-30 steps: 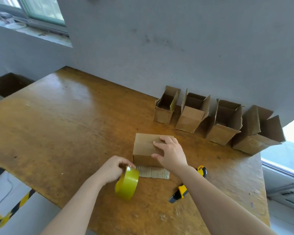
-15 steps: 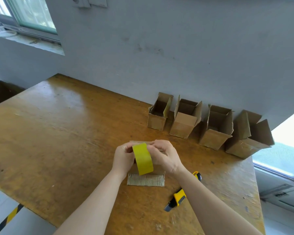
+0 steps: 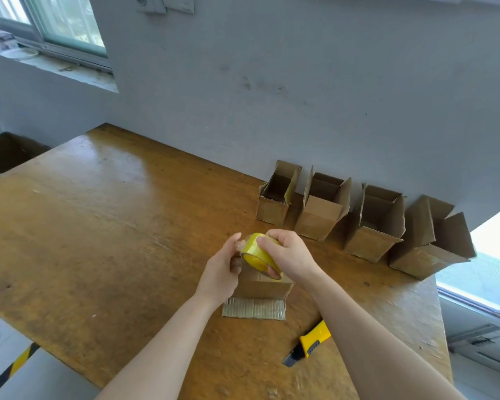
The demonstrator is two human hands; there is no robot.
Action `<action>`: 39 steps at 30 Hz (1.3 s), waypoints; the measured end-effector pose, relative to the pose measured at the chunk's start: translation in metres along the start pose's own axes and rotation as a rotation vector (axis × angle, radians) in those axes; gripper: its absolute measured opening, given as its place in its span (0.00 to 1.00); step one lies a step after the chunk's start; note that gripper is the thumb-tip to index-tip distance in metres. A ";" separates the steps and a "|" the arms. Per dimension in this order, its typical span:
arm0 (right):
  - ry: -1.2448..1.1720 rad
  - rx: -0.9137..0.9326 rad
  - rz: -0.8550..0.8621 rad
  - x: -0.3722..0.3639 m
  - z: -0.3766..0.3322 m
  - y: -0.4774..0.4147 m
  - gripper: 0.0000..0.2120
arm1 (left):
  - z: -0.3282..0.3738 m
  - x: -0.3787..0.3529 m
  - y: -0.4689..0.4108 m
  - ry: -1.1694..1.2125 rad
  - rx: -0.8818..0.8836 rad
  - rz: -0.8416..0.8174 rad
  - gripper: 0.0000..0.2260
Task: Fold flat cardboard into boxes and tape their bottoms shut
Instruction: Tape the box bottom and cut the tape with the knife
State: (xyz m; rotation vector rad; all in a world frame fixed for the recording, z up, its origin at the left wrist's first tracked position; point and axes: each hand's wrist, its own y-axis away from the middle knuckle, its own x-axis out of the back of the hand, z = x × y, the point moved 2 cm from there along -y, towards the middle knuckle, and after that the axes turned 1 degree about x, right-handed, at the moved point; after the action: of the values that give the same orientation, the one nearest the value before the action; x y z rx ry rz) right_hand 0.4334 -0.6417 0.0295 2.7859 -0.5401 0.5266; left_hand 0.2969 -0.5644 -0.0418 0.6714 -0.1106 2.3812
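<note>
A small cardboard box [image 3: 261, 287] stands upside down on the wooden table [image 3: 98, 226], one flap lying flat toward me. Above its top both hands hold a yellow tape roll [image 3: 257, 254]. My right hand [image 3: 289, 255] grips the roll from the right, fingers curled over it. My left hand [image 3: 224, 269] is at the roll's left side, its thumb raised beside the roll; the fingers look pressed at the tape and the box's top edge, partly hidden.
Several folded open boxes [image 3: 324, 209] line the wall at the back right. A yellow utility knife [image 3: 308, 343] lies near the front right. The table's front edge [image 3: 70, 368] is close to me; a dark opening [image 3: 6, 151] sits at far left.
The roll was lifted from the table's front by my left hand up over the box. My right hand left the box top and now grips the roll; the roll has turned.
</note>
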 end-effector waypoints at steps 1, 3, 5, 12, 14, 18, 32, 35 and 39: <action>0.052 0.005 0.004 -0.002 0.003 -0.001 0.14 | -0.001 0.000 0.000 -0.062 0.016 0.038 0.32; 0.093 0.020 0.009 -0.004 0.007 -0.005 0.14 | -0.001 0.004 -0.001 -0.196 0.034 0.169 0.29; 0.111 0.035 0.000 -0.003 0.010 -0.009 0.14 | 0.002 0.009 0.001 -0.255 -0.008 0.290 0.16; 0.212 0.056 0.003 -0.007 0.011 -0.017 0.13 | 0.015 0.011 0.000 0.471 0.382 0.223 0.18; 0.256 0.081 0.006 -0.007 0.010 -0.019 0.13 | 0.018 0.013 -0.002 0.456 0.347 0.187 0.17; 0.346 0.115 -0.020 -0.011 0.007 -0.022 0.15 | 0.017 0.013 -0.008 0.538 0.362 0.166 0.13; 0.635 0.227 -0.083 0.006 -0.011 -0.038 0.14 | 0.002 0.005 -0.010 0.387 0.410 0.348 0.09; 0.700 0.253 -0.035 -0.003 -0.011 -0.041 0.17 | -0.001 0.008 -0.008 0.407 0.430 0.369 0.08; 0.613 0.176 -0.018 0.005 -0.003 -0.044 0.24 | -0.006 0.007 -0.009 0.300 0.411 0.391 0.09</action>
State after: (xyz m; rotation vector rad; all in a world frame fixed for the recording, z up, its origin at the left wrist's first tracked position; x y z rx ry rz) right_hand 0.4548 -0.6029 0.0266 2.5693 -0.3374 1.4087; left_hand 0.2952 -0.5514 -0.0439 0.4963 0.4237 2.8891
